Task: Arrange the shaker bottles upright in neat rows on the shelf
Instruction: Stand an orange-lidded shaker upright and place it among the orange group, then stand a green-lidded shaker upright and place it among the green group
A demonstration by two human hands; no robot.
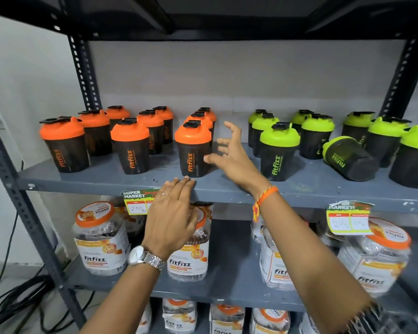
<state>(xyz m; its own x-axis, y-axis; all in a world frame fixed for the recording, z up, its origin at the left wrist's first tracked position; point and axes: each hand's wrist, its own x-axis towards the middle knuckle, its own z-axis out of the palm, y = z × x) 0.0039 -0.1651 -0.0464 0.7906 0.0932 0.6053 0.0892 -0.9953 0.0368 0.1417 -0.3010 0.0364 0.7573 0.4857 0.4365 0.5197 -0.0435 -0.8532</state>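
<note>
Black shaker bottles stand on a grey shelf (101, 180). Several orange-lidded ones fill the left half in three rows; the front bottle of the third row (193, 149) stands near the shelf edge. Several green-lidded ones stand on the right, with one at the front (279, 151). One green-lidded bottle (350, 157) lies on its side between them. My right hand (229, 153) hovers open just right of the front orange bottle, thumb close to its side, holding nothing. My left hand (171, 218) is flat and open, fingertips at the shelf's front edge below that bottle.
Clear jars with orange lids (101, 237) stand on the lower shelf, and more packs sit below. Price tags (136, 203) hang from the shelf edge. Perforated black uprights (85, 73) frame the rack. Cables (15, 295) lie on the floor at the left.
</note>
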